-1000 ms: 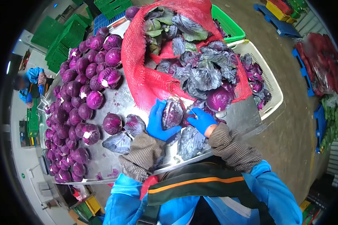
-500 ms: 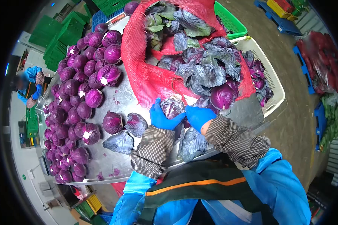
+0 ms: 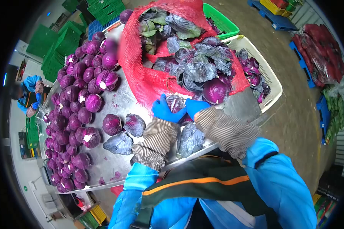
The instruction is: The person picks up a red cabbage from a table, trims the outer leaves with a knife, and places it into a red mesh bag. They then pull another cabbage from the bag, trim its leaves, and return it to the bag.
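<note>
A red cabbage [image 3: 176, 102] with a pale, cut-looking top sits at the table's near edge. My left hand [image 3: 166, 110], in a blue glove, is wrapped round its left and near side. My right hand [image 3: 196, 107], also blue-gloved, is closed against the cabbage's right side; what its fingers hold is hidden. Under my right forearm lies a loose outer leaf [image 3: 190, 139]. Just beyond my right hand is another red cabbage [image 3: 215, 91], beside a heap of dark leaves [image 3: 204, 66] on a red mesh sack [image 3: 135, 76].
Many trimmed red cabbages [image 3: 74, 110] cover the metal table's left side. One cabbage [image 3: 112, 124] and two loose leaves lie left of my hands. A white crate [image 3: 273, 82] and a green crate [image 3: 227, 24] hold cabbage matter. Another person [image 3: 30, 93] stands far left.
My right hand has turned and drawn in closer to my left on the cabbage. My left hand keeps its hold. The whole view has shifted slightly.
</note>
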